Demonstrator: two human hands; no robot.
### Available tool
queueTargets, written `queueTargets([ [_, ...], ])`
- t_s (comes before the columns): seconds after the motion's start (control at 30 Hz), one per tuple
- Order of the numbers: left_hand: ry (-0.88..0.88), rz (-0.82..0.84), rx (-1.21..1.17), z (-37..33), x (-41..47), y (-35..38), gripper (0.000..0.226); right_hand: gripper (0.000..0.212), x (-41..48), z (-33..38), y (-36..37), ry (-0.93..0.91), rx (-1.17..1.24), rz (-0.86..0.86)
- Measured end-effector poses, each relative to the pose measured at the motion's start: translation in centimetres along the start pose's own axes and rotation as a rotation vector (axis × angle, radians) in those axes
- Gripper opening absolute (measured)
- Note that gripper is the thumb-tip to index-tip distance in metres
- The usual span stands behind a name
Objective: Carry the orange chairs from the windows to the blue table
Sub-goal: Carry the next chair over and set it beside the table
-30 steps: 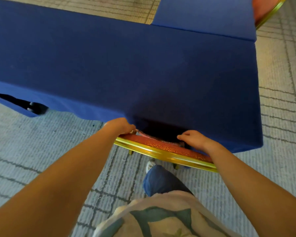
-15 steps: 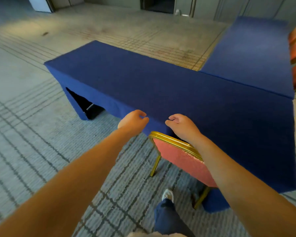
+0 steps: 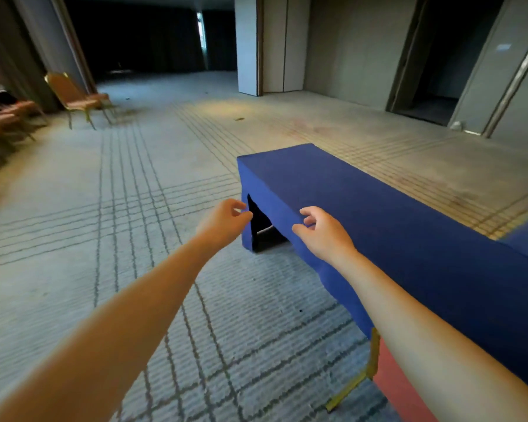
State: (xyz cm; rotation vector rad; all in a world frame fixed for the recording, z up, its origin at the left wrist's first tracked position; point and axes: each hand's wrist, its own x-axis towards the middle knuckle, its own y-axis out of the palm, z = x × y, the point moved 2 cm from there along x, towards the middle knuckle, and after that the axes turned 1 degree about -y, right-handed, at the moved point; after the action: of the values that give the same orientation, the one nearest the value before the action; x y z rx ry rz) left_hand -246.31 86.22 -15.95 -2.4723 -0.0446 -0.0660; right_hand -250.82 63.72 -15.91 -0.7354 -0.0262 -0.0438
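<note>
Only a strip of one orange chair (image 3: pixel 390 385) is seen at the lower right, against the blue table (image 3: pixel 393 214). The rest is hidden by the right forearm and cut off at the edge, though a gilt frame and coral padding can be made out. More chairs (image 3: pixel 77 97), partly blurred, are ranged far left. The left hand (image 3: pixel 223 222) and right hand (image 3: pixel 325 236) are held loosely curled, nothing grasped. Matte cloth is draped over the table.

Carpet (image 3: pixel 134 208): grey, ribbed texture, dark line bands crossing in grid pattern.
Column (image 3: pixel 247 44): pale, far centre, standing on carpet.
Doorway (image 3: pixel 430 71): far right, open, dark inside.
Small white object (image 3: pixel 455 125): on floor beside doorway's right jamb.
Curtain (image 3: pixel 19 41): far left, hanging full height.
Dark speck (image 3: pixel 240 119): on carpet, in front of column.
</note>
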Motion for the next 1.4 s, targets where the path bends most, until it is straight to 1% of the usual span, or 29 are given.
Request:
queueTargets([
  [0.07,-0.022,-0.035,0.005,0.8,0.7,-2.2,0.037,0.053,1.6,2.1,0.5,-0.043,-0.018,0.016],
  [0.2,-0.077,-0.171,-0.019,3.4,3.9,-8.6,0.04,0.056,7.0,8.2,3.2,-0.172,-0.031,0.093],
  [0.23,-0.098,-0.216,-0.013,4.2,5.4,-10.5,0.041,0.056,9.5,10.0,4.3,-0.2,-0.026,0.125],
  [0.33,-0.102,-0.24,-0.012,4.7,6.7,-12.6,0.043,0.056,11.9,11.9,5.2,-0.254,-0.018,0.131],
  [0.47,-0.134,-0.318,0.0,5.7,12.5,-16.5,0.045,0.057,20.5,16.0,7.5,-0.363,-0.001,0.209],
  [0.57,-0.157,-0.385,0.045,5.5,17.7,-18.9,0.047,0.06,27.1,18.2,8.5,-0.417,0.01,0.223],
  [0.83,-0.201,-0.478,0.029,5.6,31.3,-22.4,0.05,0.066,43.5,22.5,10.1,-0.494,-0.043,0.302],
  [0.97,-0.214,-0.512,0.032,7.1,37.3,-23.9,0.052,0.066,50.5,24.2,12.1,-0.515,-0.025,0.309],
  [1.17,-0.229,-0.542,0.031,11.5,48.1,-26.8,0.05,0.065,61.9,27.2,17.6,-0.538,0.043,0.271],
  [1.27,-0.219,-0.54,0.04,14.4,54.8,-29.0,0.051,0.064,68.1,29.0,20.9,-0.562,0.056,0.231],
  [1.4,-0.178,-0.547,0.033,18.2,65.9,-33.6,0.051,0.063,77.9,32.8,25.4,-0.579,0.063,0.169],
])
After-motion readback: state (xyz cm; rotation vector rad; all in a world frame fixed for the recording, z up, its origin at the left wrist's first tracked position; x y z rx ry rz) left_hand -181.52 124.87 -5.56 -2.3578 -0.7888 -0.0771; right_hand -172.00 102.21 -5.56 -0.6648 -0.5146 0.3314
